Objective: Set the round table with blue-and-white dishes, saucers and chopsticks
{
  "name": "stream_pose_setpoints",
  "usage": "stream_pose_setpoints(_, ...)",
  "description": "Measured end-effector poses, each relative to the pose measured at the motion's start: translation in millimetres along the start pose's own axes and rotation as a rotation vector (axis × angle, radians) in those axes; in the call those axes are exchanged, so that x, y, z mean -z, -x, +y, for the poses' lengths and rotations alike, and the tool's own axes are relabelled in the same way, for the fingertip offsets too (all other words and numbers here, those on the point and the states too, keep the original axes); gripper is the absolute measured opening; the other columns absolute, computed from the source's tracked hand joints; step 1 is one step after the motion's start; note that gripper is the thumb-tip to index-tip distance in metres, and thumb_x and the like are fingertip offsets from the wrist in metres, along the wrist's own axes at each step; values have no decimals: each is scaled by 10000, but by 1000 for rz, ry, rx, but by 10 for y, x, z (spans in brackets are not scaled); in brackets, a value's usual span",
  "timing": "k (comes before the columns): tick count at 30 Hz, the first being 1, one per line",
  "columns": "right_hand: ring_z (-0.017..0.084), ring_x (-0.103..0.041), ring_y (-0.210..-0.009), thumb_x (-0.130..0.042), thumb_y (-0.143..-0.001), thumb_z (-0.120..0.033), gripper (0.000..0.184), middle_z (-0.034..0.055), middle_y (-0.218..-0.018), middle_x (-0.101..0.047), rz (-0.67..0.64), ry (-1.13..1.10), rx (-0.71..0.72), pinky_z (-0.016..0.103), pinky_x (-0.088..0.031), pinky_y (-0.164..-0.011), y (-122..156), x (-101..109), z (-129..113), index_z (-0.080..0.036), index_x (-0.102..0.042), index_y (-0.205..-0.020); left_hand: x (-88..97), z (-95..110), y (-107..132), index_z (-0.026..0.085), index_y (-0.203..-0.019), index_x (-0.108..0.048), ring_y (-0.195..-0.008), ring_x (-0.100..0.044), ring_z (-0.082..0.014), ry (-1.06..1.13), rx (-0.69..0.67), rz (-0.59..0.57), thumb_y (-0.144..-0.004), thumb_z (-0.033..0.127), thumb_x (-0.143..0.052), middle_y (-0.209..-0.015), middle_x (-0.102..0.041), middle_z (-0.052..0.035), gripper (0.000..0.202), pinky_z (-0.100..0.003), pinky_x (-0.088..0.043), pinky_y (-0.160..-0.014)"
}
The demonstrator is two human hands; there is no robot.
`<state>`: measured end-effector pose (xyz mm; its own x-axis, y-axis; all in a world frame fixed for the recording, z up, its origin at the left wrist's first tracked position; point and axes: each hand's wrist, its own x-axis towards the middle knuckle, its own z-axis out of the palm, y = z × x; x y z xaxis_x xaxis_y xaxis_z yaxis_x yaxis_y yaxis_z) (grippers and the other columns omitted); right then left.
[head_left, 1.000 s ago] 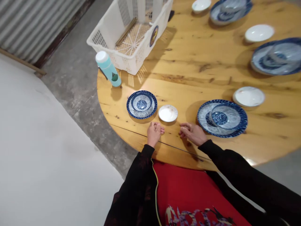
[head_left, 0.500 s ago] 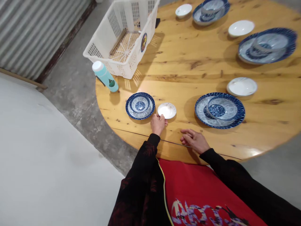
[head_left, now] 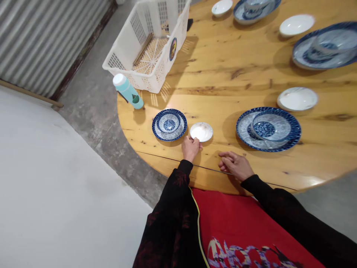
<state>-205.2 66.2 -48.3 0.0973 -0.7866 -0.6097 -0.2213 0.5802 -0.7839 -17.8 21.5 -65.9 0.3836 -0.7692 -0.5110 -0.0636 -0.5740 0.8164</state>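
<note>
My left hand point(head_left: 191, 147) is at the near left rim of a small white dish point(head_left: 201, 131), fingers bent and pinching its edge. The dish rests on the wooden table. Just left of it, a blue-patterned bowl point(head_left: 169, 124) sits on a blue-rimmed plate point(head_left: 183, 130). My right hand point(head_left: 236, 165) hovers low over the table near its front edge, loosely curled with fingers apart and nothing in them. To its upper right stands another blue-rimmed plate point(head_left: 293, 138) with a clear-sided bowl point(head_left: 275, 128) on top.
A white plastic crate point(head_left: 156, 80) stands at the back left, with a light-blue bottle point(head_left: 128, 92) before it. Further plates with bowls point(head_left: 326, 61) and white dishes point(head_left: 297, 99) line the right side. The round wooden table point(head_left: 200, 108) has a curved left edge.
The whole view has shifted slightly, so things appear a little further right. My left hand stays at the white dish's rim, and my right hand keeps its loose pose.
</note>
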Motion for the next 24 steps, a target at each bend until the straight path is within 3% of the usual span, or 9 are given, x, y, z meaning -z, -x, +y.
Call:
stream_pose_setpoints(11,137,-613,-471,-642,-728,-356,304,17,-599,-661,8,-41,18,240,-542,-467,-16,-6,41,-168,-617,-965,0,11,-15,208,-864,-489,-512,-678,-125,33,6,22,-939,215,-599,-597,-674,32,133,-206,-538,-562)
stream_pose_setpoints(18,136,-609,-464,-679,-711,-399,344,14,-591,-659,13,-50,22,242,-538,-461,-21,-2,45,-168,-618,-959,0,-9,-24,201,-877,-497,-516,-681,-121,44,-8,23,-940,254,-642,-594,-679,31,167,-213,-547,-613)
stream_pose_setpoints(24,146,-616,-479,-655,-692,-444,385,24,-601,-667,33,-27,33,251,-531,-466,-14,-23,53,-172,-618,-963,70,-11,143,212,-904,-463,-511,-653,-100,89,-22,36,-948,266,-608,-623,-681,38,161,-186,-514,-552)
